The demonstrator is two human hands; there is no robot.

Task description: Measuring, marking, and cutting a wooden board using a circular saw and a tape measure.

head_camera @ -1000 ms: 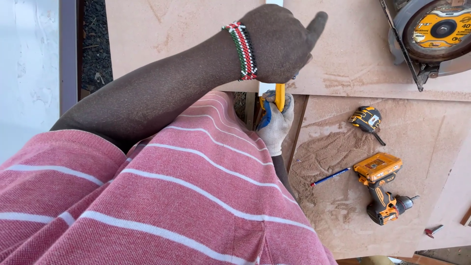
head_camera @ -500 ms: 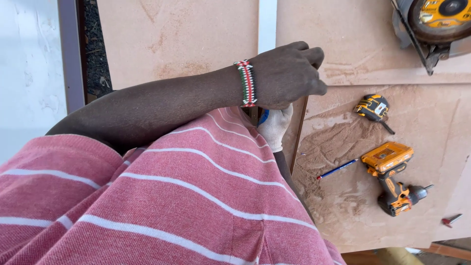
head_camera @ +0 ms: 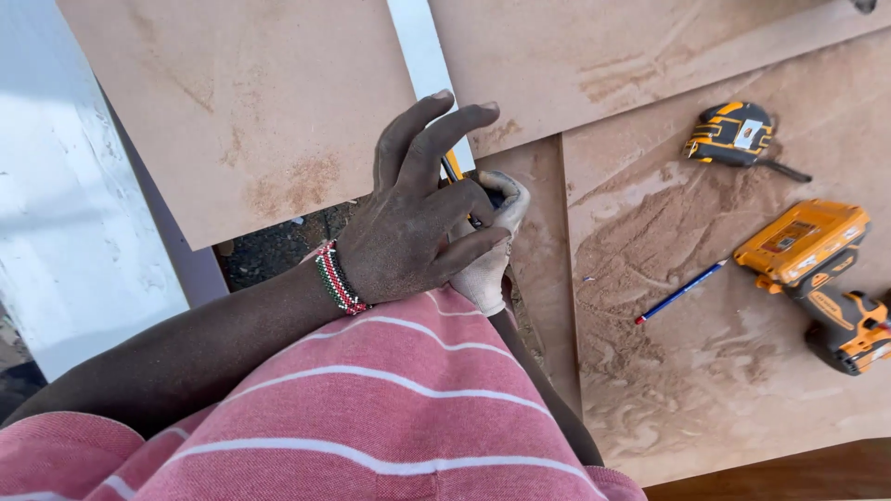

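Left hand [head_camera: 418, 218] and gloved right hand [head_camera: 492, 246] meet over a yellow tool [head_camera: 452, 167] (mostly hidden).
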